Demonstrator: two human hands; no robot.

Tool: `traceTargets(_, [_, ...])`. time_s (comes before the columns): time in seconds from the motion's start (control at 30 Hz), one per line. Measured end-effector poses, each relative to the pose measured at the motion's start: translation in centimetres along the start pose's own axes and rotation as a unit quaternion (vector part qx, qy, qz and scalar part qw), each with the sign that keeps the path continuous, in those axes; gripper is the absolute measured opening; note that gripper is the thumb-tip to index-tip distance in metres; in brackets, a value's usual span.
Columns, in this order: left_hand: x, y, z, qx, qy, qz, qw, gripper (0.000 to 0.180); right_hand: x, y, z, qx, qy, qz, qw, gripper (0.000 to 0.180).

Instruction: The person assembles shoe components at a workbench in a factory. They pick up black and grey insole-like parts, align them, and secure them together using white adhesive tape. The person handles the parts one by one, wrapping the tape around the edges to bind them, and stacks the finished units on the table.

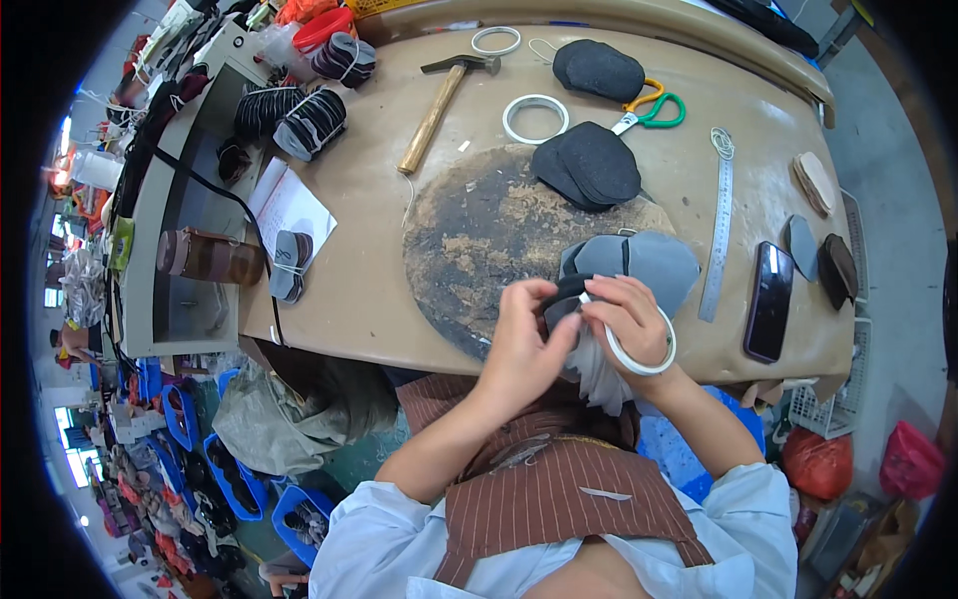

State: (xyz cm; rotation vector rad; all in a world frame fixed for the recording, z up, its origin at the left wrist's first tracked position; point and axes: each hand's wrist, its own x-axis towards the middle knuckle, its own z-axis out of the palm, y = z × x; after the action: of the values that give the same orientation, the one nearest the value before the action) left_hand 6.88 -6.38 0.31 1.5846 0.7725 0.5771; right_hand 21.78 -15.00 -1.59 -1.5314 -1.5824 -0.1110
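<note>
My left hand [527,334] and my right hand [627,319] meet over the table's near edge. Between them is a small dark oval piece [561,310], gripped by the left fingers and partly hidden. The right fingertips pinch at its edge, where a short bit of white tape [585,298] shows. A roll of white tape [639,369] hangs around the right hand like a ring. Just beyond my hands lies a spread stack of grey rounded pieces [667,262]. Farther off, a stack of black pieces [599,165] rests on the round worn board [449,240].
Toward the back lie a hammer [436,115], a tape roll [535,104], scissors [659,110] and a black bundle [599,70]. A ruler [717,230] and phone [768,302] lie right. A brown bottle [212,257], notepad [294,205] and tied bundles [309,125] stand left.
</note>
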Motion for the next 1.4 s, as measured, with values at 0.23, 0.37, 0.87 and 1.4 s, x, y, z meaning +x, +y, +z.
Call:
traceTargets(0.23, [4.0, 0.6, -4.3, -0.212, -0.264, -0.265, 0.903, 0.029, 0.3, 0.0, 0.0, 0.005, 0.012, -0.075, 0.997, 0.023])
traceTargets(0.37, [4.6, -0.6, -4.5, -0.205, -0.282, -0.284, 0.893, 0.028, 0.4, -0.1, 0.3, -0.025, -0.007, -0.058, 0.998, 0.019])
traceTargets(0.87, [4.5, -1.1, -3.7, -0.148, -0.240, -0.273, 0.920, 0.027, 0.5, -0.4, 0.7, -0.009, -0.036, 0.001, 0.999, 0.018])
traceTargets(1.4, [12.6, 8.8, -4.4, 0.021, -0.146, -0.011, 0.989, 0.027, -7.5, -1.9, -13.3, 0.208, -0.433, 0.286, 0.829, 0.010])
